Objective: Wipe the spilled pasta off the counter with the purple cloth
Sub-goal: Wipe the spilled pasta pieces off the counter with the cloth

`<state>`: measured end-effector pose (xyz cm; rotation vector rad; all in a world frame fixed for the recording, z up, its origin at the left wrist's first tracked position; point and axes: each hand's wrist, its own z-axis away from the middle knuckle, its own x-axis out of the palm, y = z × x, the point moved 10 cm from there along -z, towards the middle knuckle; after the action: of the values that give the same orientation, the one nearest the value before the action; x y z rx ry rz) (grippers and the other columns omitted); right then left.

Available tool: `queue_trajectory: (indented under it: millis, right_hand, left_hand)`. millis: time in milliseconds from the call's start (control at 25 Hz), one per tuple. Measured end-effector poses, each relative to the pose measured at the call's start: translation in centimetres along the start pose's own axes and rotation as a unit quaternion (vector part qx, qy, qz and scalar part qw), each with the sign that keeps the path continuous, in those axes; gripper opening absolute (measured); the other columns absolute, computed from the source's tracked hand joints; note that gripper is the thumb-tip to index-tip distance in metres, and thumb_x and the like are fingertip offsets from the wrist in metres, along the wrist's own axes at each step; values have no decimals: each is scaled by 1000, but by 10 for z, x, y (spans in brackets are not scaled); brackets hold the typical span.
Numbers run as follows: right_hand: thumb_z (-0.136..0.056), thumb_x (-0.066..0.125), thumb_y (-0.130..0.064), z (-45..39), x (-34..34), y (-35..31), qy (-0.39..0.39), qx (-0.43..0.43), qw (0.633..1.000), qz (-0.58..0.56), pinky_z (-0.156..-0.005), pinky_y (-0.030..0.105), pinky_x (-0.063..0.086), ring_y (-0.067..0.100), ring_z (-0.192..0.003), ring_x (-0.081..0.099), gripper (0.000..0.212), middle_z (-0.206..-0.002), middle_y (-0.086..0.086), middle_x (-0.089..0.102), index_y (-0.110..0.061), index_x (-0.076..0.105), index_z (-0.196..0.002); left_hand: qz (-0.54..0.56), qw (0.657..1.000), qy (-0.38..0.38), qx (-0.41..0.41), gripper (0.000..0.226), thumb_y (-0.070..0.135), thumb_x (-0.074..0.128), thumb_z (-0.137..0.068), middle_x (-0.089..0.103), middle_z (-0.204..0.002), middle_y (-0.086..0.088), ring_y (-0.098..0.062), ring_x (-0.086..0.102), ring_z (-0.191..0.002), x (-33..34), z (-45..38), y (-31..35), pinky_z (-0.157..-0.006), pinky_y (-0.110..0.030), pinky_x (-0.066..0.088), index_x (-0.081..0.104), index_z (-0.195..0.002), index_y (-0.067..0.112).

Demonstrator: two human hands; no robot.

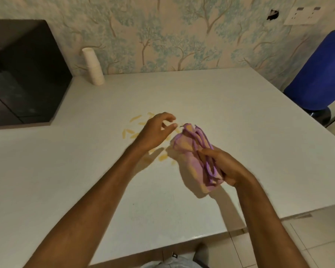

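Several pale yellow pasta pieces (135, 118) lie scattered on the white counter (66, 180), near its middle. My left hand (156, 132) hovers just over them, fingers apart and slightly curled, holding nothing. It hides part of the spill. The purple cloth (193, 155), folded into a thick bundle with darker purple edges, is gripped at its right side by my right hand (223, 167). The cloth sits just right of the pasta, its lower left side close to the counter.
A black appliance (21, 74) stands at the back left of the counter. A stack of white paper cups (93, 66) stands beside it against the wallpapered wall. A blue water jug (321, 70) sits off the counter's right side. The counter's front edge drops to a tiled floor.
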<state>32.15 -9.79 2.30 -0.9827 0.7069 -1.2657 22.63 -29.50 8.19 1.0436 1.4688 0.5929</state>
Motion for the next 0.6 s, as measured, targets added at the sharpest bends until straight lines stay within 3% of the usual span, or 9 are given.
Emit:
queue_trajectory:
  millis: [80,160,200,280,400,480,600]
  right_hand:
    - [-107,44,-18,20,-7,-25,68,-63,983,157,-68,28,55,23,-86,73,37,-99,4,77,-31,59,-139]
    - [-105,40,-23,36,-7,-41,138,-114,936,302,-57,27,51,19,-70,70,45,-95,1,73,-45,50,-143]
    - [-105,41,-27,39,-3,-41,177,-128,891,397,-61,31,54,22,-79,71,48,-110,3,71,-46,43,-149]
    - [-105,41,-39,30,9,-16,221,-82,797,556,-87,45,54,35,-119,59,55,-148,10,50,-36,28,-158]
    - [-102,36,-59,0,31,46,199,-13,732,651,-115,63,31,44,-153,22,68,-170,13,19,-29,20,-162]
    - [-101,26,-64,-15,31,60,197,-48,714,671,-121,65,20,43,-158,12,72,-172,13,19,-28,23,-163]
    - [-102,21,-56,-26,4,55,226,-77,730,640,-124,63,18,41,-158,17,64,-170,12,26,-33,28,-162]
  left_hand:
    - [-10,999,47,-22,24,32,66,-96,62,-124,9,-16,65,-100,-21,31,-29,-84,-40,60,67,-119,25]
    - [-25,995,88,-45,21,29,64,-98,58,-129,12,-5,61,-106,-42,66,-54,-89,-32,57,65,-119,32]
    - [-29,992,106,-58,20,29,63,-99,56,-131,13,2,58,-107,-50,84,-65,-89,-26,55,64,-118,35]
    - [-57,987,131,-79,22,29,61,-99,51,-133,17,5,58,-109,-66,114,-86,-93,-26,55,61,-119,39]
    - [-173,973,136,-76,31,32,60,-98,50,-140,14,-12,57,-123,-80,142,-110,-104,-47,50,56,-128,34]
    - [-269,950,130,-93,39,37,59,-98,51,-149,2,-24,49,-134,-90,152,-128,-109,-53,43,55,-134,25]
    - [-340,923,112,-143,58,52,47,-100,43,-158,-12,-34,38,-145,-103,165,-155,-118,-54,30,51,-144,14]
